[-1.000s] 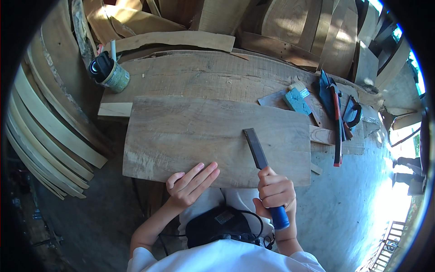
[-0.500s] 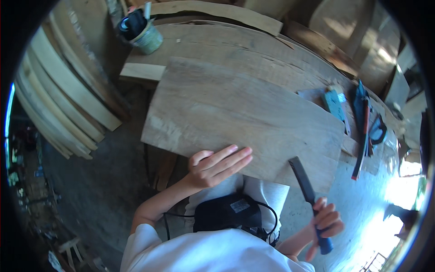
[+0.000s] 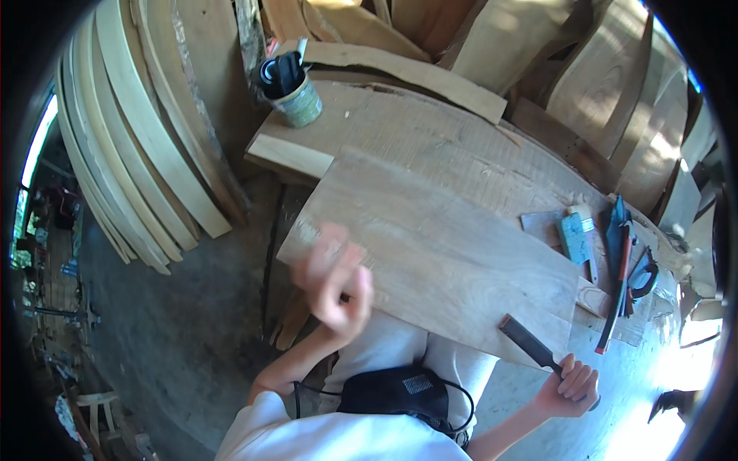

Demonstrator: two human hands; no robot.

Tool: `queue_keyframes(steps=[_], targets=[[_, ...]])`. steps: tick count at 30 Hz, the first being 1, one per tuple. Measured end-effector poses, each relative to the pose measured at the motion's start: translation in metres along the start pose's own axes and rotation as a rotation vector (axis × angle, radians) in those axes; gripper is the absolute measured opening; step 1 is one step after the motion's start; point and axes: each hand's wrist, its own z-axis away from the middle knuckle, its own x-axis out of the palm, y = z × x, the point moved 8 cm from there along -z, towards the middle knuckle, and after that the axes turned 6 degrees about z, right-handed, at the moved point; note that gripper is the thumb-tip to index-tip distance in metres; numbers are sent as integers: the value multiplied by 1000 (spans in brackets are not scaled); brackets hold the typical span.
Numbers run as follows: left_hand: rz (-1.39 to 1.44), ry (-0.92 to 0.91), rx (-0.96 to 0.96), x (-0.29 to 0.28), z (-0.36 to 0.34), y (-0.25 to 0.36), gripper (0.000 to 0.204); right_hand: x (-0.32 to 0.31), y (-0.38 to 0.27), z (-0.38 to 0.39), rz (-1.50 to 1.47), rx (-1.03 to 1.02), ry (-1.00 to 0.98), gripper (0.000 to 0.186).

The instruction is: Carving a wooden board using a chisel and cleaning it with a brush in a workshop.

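Observation:
A wide wooden board point(image 3: 430, 238) lies slantwise across the bench in front of me, its near edge above my lap. My right hand point(image 3: 570, 389) is wrapped round the handle of a broad flat chisel point(image 3: 529, 341). The dark blade points up and left, over the board's near right corner. My left hand point(image 3: 332, 280) is raised over the board's left end. Its fingers are partly curled but smeared by motion, and I make out nothing held in it.
The wooden bench point(image 3: 407, 115) carries a tub of tools point(image 3: 298, 106) at the far left. At the right lie a turquoise block point(image 3: 572, 237) and a saw point(image 3: 643, 278). Curved planks point(image 3: 146, 138) lean at the left, large wooden slabs point(image 3: 592, 84) at the back right.
My left hand has lifted off the board's near edge and moved left, blurring. The chisel has tilted flatter as my right hand moved right. The whole view has shifted slightly.

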Motion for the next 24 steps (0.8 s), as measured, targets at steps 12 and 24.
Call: queue_keyframes(steps=[12, 24], targets=[[1313, 254, -1255, 40, 63, -103, 52, 2, 1, 3, 122, 8, -132, 36], [1113, 368, -1245, 64, 101, -92, 66, -28, -37, -16, -69, -213, 10, 46]])
